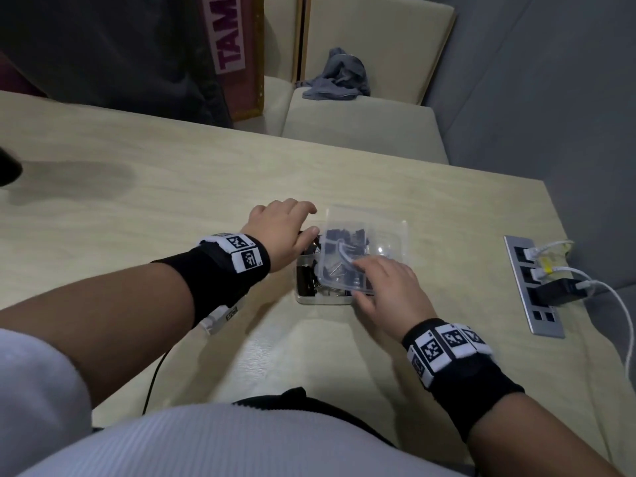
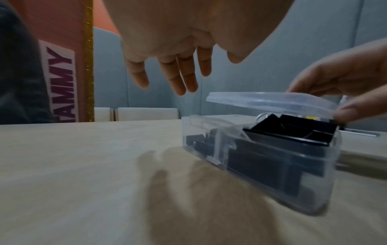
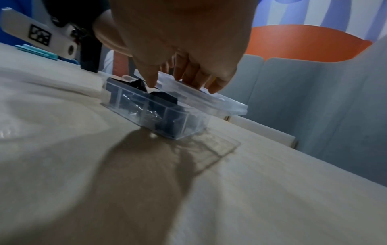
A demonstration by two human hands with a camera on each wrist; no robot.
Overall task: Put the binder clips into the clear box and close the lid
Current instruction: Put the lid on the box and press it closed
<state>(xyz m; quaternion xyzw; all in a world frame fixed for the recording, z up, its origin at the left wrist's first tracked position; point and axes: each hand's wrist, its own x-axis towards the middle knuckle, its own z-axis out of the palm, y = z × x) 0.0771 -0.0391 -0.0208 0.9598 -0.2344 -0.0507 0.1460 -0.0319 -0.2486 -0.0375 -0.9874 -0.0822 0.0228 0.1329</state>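
Now one clear plastic box holds many black binder clips. Right hand pinches its see-through lid half-shut. Left hand at nine o'clock hangs loose.

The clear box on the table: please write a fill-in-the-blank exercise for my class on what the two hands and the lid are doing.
1. The lid of the clear box is not yet fully ____.
2. The ____ hand holds the lid.
3. The black binder clips lie ____ the box.
4. The left hand, fingers spread, holds ____.

Missing words: closed; right; inside; nothing
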